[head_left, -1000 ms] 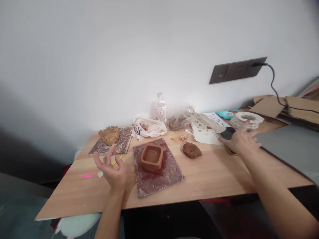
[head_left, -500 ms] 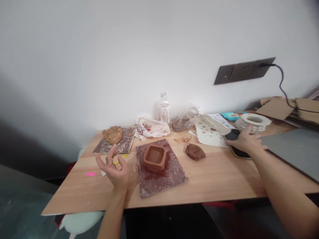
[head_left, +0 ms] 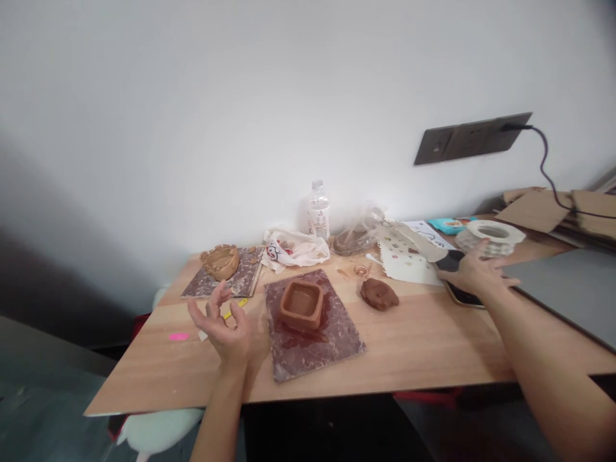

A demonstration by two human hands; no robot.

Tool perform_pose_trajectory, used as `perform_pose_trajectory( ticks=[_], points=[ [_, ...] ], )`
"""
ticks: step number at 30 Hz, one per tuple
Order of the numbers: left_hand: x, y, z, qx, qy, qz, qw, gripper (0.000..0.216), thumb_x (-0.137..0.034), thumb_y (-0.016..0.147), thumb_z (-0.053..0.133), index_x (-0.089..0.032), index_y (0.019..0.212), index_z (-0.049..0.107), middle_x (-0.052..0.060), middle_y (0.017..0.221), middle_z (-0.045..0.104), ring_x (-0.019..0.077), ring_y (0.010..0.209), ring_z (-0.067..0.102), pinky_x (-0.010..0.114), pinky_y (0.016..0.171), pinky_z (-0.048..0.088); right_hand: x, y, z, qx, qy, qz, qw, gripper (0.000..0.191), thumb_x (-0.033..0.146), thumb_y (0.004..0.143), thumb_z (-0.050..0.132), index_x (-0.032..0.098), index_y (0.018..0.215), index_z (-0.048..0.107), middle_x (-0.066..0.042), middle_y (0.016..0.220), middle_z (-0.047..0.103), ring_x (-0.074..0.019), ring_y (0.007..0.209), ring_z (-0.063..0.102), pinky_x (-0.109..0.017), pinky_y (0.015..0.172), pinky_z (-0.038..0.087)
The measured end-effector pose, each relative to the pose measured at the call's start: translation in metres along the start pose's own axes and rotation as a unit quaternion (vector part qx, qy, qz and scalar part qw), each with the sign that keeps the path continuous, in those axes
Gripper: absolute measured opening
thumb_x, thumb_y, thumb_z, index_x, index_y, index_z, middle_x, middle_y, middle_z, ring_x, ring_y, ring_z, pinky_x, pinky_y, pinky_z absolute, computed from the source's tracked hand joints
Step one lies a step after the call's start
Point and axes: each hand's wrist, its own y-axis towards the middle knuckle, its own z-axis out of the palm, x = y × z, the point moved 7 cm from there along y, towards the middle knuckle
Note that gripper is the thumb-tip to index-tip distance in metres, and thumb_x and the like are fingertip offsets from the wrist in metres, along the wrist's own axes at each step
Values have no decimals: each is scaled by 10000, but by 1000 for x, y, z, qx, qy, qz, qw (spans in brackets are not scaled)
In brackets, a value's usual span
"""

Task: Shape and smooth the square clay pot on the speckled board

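Note:
Palm up, my left hand hovers over the left part of the table, fingers apart and holding nothing. Just beyond it are a yellow tool and a pink piece. My right hand lies with spread fingers over a dark phone, partly hiding it. A square clay box with low walls sits on a wet-looking brown board, between my hands. To its right rests a lump of brown clay. A round clay bowl stands on another board at the back left.
Along the wall stand a plastic bottle, a white plastic bag and a clear bag. A white knobbly pot is beyond my right hand. A grey laptop-like panel and cardboard occupy the right side.
The whole view has shifted very slightly, with the table's things appearing a little further right. Both hands keep the same pose.

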Motion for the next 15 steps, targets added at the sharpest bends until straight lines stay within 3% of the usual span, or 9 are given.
perform_pose_trajectory(
  ticks=[4,6,8,11,13,15],
  points=[
    [6,-1,2,15,0,-1,1000,840,-57,830,556,-247,1511,103,143,1207,614,160,972,624,372,879,515,18,-33,-21,-63,32,-46,996,988,569,884,511,64,1556,-9,-428,1444,244,-550,1325,340,-720,928,305],
    [9,-3,4,26,2,-6,1000,831,-68,836,558,-234,1515,109,146,1204,620,168,989,626,375,893,513,43,-61,-29,-106,76,-142,981,820,429,889,518,107,1553,160,-345,1412,338,-495,1297,396,-678,932,371],
    [11,-4,6,41,4,-7,999,806,-81,845,554,-216,1516,130,149,1191,632,175,994,631,382,910,512,84,-102,-30,-102,150,-330,926,630,281,882,485,141,1485,368,-253,1341,431,-394,1246,474,-575,958,440],
    [15,-6,11,79,7,-27,996,739,-107,859,546,-205,1508,206,157,1207,638,180,983,646,366,897,526,135,-172,-21,-16,249,-560,790,485,130,887,404,247,1328,567,-132,1187,534,-263,1120,569,-465,963,495],
    [18,-6,14,103,17,-39,994,682,-122,866,536,-207,1491,275,160,1237,633,181,971,652,355,877,536,155,-207,-13,42,263,-630,729,475,80,898,381,271,1256,627,-113,1177,538,-228,1099,579,-421,926,527],
    [19,-6,16,113,29,-32,993,645,-128,864,531,-207,1472,328,158,1250,632,181,949,656,354,869,539,166,-230,-7,66,255,-672,692,482,36,880,397,272,1202,667,-114,1223,525,-233,1140,554,-439,943,523]
  ],
)
